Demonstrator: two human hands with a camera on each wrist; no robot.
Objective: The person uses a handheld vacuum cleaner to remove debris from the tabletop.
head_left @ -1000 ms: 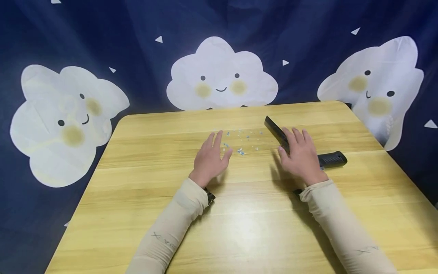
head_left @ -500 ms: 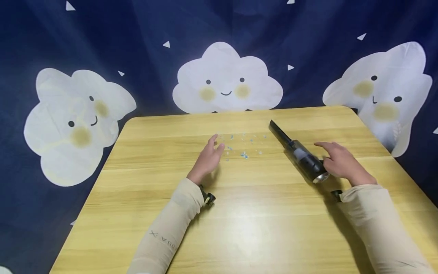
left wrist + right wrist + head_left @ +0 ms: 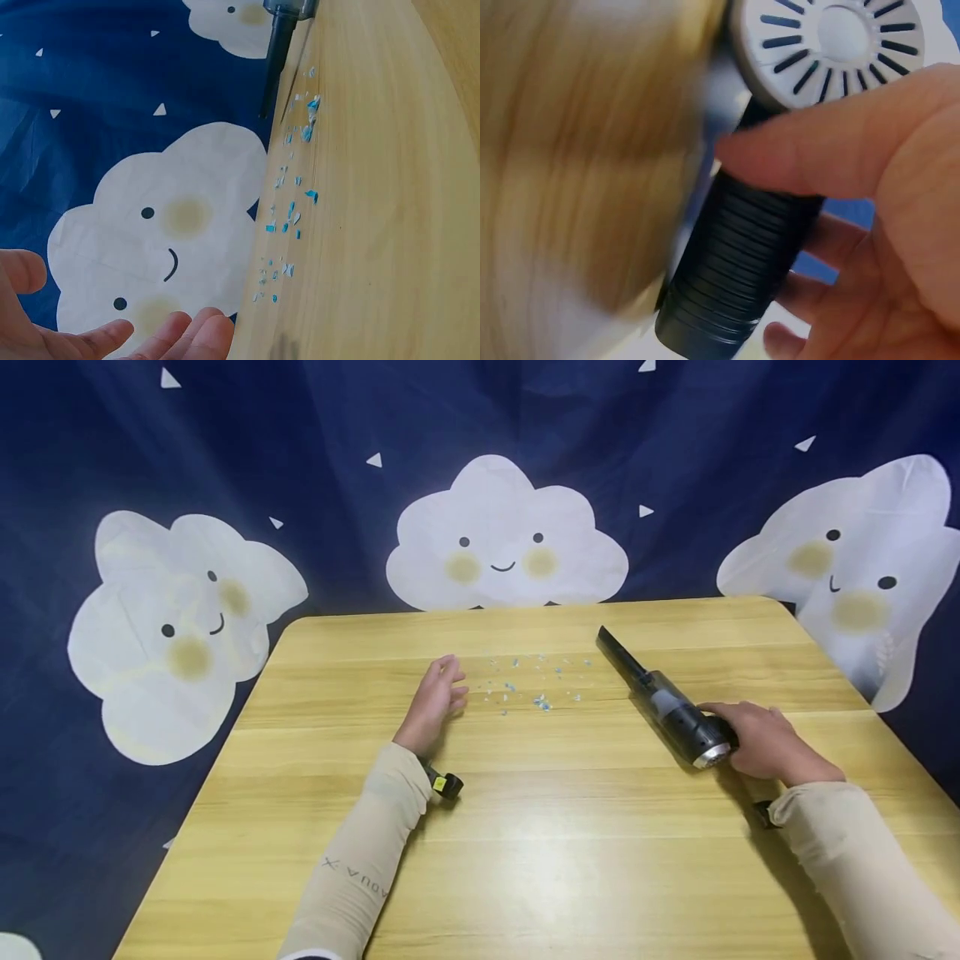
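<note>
A black handheld vacuum cleaner (image 3: 675, 712) with a long narrow nozzle lies slanted at the right of the table, its nozzle pointing to the far edge. My right hand (image 3: 772, 743) grips its ribbed handle (image 3: 724, 259); the right wrist view has the thumb across the handle just below the silver vent (image 3: 787, 71) and the fingers on the other side. Blue and white scraps (image 3: 542, 702) are scattered mid-table. Left of them my left hand (image 3: 433, 703) hovers, holding nothing, its fingers loosely extended in the left wrist view. The vacuum's nozzle (image 3: 279, 60) shows at that view's top.
The wooden table (image 3: 517, 827) has rounded far corners. Behind it hangs a dark blue curtain (image 3: 330, 552) printed with white clouds. Small black wrist cameras are strapped at both wrists, the left one (image 3: 450, 786) standing out beside the sleeve.
My right hand moved right and nearer from over the vacuum cleaner, then took its handle. The vacuum's handle is now hidden in the head view. My left hand shifted slightly left and turned.
</note>
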